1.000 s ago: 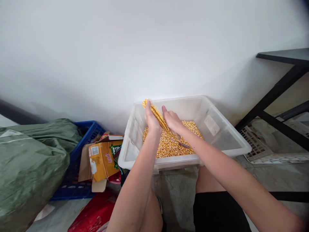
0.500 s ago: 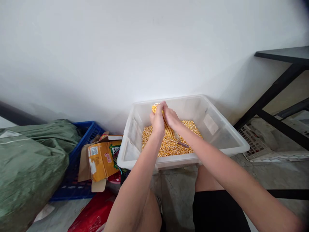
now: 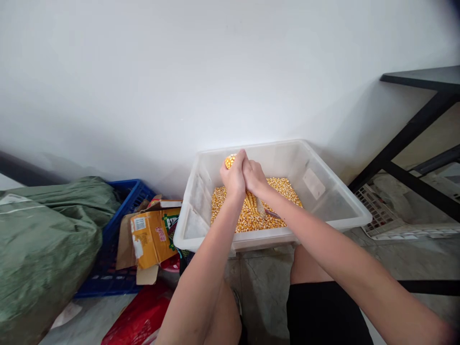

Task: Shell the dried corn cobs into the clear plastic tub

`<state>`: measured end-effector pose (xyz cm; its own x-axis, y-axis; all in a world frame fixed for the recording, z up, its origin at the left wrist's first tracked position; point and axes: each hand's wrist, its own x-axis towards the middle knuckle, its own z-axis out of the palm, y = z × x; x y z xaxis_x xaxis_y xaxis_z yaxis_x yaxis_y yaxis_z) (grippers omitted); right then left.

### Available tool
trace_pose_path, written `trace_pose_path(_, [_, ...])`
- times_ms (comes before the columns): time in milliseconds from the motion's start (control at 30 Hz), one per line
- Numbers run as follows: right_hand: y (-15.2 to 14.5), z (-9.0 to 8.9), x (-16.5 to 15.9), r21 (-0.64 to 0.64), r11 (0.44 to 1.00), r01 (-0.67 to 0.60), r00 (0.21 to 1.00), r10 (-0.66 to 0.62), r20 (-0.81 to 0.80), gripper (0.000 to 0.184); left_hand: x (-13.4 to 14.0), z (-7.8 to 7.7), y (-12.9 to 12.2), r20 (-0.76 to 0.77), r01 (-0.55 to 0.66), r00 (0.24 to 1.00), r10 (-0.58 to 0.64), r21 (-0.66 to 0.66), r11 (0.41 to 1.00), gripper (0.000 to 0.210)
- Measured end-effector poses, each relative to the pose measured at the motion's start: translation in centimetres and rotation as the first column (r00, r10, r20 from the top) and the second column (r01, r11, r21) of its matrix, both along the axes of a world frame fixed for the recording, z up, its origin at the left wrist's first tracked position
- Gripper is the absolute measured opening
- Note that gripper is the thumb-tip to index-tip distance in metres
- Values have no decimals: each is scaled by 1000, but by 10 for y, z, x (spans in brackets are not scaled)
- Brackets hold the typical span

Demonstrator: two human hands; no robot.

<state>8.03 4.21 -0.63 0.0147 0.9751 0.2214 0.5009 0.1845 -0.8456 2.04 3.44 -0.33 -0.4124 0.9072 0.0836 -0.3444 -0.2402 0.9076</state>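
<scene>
Corn cob (image 3: 250,203) held tilted over the clear plastic bin (image 3: 262,243), top end poking out above the left hand (image 3: 234,176), lower end down close to the loose kernels (image 3: 233,223). Change: right hand (image 3: 256,177) was apart from the left one a second ago, now pressed up against it, both clamped on the cob. Means a firm two-handed grip, so pressing or twisting looks possible (my read, right fingertips are hidden). Middle of cob covered by the hands, can't tell how many kernels are gone there.

Around: slim dark tool (image 3: 273,214) in the kernels, just beyond the cob's lower end, partly behind the right forearm. Left of bin: torn cardboard box (image 3: 154,239), blue crate (image 3: 142,195), green bag (image 3: 46,239), red bag (image 3: 138,311). Right: black frame (image 3: 409,125), white basket (image 3: 386,218). Nothing blocks the hands; only the bin walls limit low elbow room
</scene>
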Motion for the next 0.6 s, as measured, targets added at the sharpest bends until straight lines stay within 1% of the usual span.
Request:
trace_pose_path(100, [-4, 3, 0, 54, 999, 9, 999, -11, 40, 69, -1, 0, -2, 0, -24, 1000, 24, 19, 1000, 29])
trace_pose_path(233, [-3, 2, 1, 95, 995, 4, 989, -18, 149, 52, -2, 1, -5, -6, -40, 999, 40, 25, 999, 25])
trace_pose_path(300, [-1, 0, 1, 106, 994, 1, 985, -19, 173, 47, -2, 1, -6, -26, -55, 998, 56, 28, 998, 24])
trace_pose_path(600, [5, -8, 3, 130, 991, -15, 994, 1, 109, 41, -3, -7, -2, -97, -109, 989, 109, 7, 994, 23])
